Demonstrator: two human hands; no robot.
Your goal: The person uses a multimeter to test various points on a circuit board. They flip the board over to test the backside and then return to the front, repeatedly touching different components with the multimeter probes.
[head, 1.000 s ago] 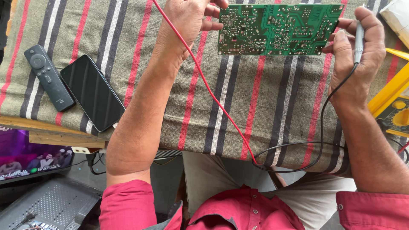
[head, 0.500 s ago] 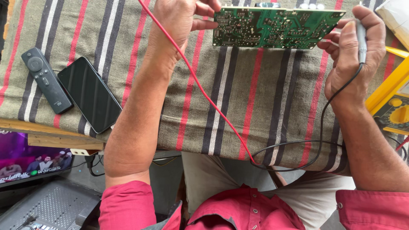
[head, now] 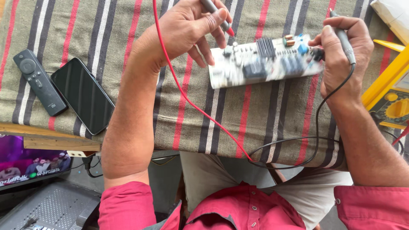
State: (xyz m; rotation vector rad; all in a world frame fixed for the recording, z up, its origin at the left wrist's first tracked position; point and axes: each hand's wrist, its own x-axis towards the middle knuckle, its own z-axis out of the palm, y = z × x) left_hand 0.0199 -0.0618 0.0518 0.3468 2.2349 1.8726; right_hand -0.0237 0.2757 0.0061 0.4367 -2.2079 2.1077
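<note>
While the circuit board (head: pixel 264 61) lies component-side up on the striped cloth (head: pixel 128 34), the left hand (head: pixel 189 27) pinches the red probe (head: pixel 217 15) above its left end; the right hand (head: pixel 341 55), fingers clamped on the black probe (head: pixel 344 40), grips its right end.

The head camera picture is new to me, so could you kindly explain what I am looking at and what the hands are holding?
The camera sits on the person's head and looks down over their red shirt at their own two bare hands and a table under a striped cloth.

The left hand pinches a test probe with a red tip, trailing a red lead. The right hand grips a second probe with a black lead and touches one end of a circuit board, which shows its component side and looks blurred.

On the cloth to the left lie a black remote control and a dark phone, side by side. At the right edge part of a yellow meter shows. A lit screen sits below the table.
</note>
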